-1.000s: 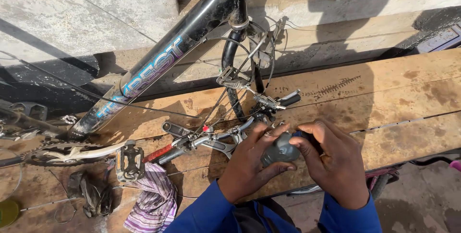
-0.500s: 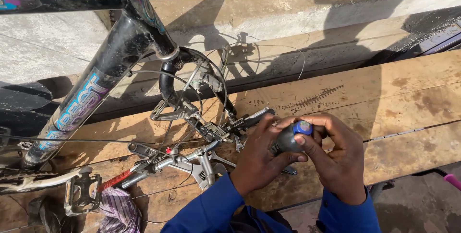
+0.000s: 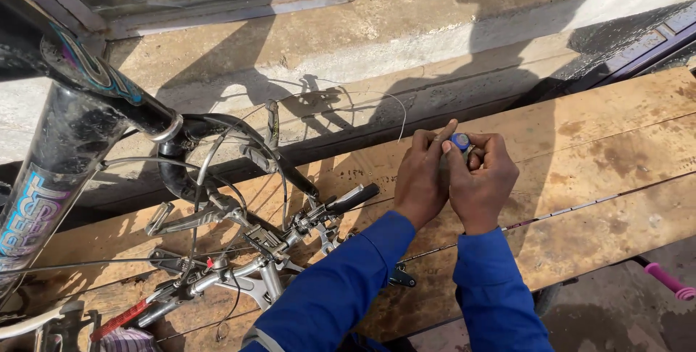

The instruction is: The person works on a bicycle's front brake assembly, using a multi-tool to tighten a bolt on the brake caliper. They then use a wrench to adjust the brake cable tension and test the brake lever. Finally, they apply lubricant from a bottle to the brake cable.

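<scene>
Hands (image 3: 455, 178) around blue-capped part (image 3: 460, 141)

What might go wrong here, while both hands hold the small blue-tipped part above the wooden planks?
1. The small blue-tipped part is pinched only at the fingertips of the left hand and right hand; it may slip and roll off the wooden planks.
2. A thin loose cable curves up near the hands and might poke or snag a finger.
3. The brake lever juts close to the left sleeve and might catch it.

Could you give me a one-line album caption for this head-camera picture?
Two hands, left and right, hold a small blue-tipped part together over wooden planks, beside an upturned bicycle.
</scene>
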